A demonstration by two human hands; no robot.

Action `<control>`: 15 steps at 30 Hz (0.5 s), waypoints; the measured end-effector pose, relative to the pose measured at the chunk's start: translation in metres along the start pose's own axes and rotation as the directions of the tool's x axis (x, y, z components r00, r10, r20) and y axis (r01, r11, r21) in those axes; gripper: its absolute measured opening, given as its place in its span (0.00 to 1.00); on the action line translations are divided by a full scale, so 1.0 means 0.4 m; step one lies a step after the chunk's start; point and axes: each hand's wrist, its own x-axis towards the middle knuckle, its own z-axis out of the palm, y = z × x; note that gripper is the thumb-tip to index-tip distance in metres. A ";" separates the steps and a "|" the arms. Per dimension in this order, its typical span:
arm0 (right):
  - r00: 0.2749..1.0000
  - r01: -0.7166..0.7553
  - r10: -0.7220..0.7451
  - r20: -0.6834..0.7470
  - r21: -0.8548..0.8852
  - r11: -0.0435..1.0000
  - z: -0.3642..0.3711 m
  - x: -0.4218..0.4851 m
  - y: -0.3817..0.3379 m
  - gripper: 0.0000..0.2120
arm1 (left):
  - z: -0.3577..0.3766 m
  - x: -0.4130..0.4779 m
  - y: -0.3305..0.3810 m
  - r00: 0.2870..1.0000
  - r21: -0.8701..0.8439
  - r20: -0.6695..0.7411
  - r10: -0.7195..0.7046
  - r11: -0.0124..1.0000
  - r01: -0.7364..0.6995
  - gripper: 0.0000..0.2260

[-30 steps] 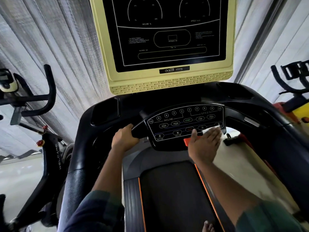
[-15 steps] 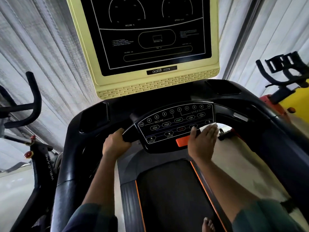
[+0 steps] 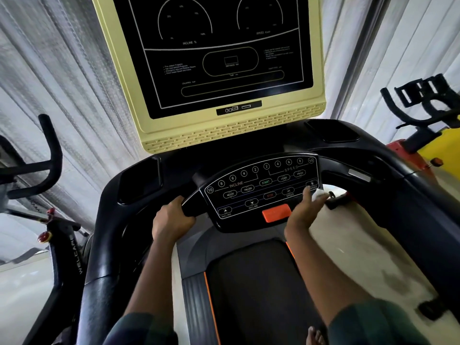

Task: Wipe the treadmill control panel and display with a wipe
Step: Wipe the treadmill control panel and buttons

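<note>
The left hand [image 3: 171,224] is blocking the panel's left handle, and the right hand [image 3: 305,211] is sitting over the control panel [image 3: 258,190] bottom-right corner. The upper buttons and display [image 3: 224,53] are lying wide open.

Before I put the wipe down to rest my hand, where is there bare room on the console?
Two empty pockets: left pocket beside the left hand, right pocket under the display. The button panel is crowded; right hand presses the wipe there.
</note>
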 end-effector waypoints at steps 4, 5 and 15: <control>0.991 0.103 -0.079 0.109 -0.242 0.965 -0.012 0.109 -0.037 0.31 | 0.003 0.000 0.000 1.000 0.006 -0.009 -0.001 1.000 0.001 0.09; 0.985 0.122 -0.077 0.152 -0.311 0.943 -0.017 0.133 -0.044 0.33 | 0.006 -0.001 0.001 1.000 0.007 -0.011 -0.004 1.000 0.005 0.09; 0.925 0.378 -0.235 0.299 -0.658 0.651 -0.042 0.137 -0.048 0.40 | 0.005 -0.002 0.007 0.999 0.019 -0.028 -0.025 1.000 0.025 0.11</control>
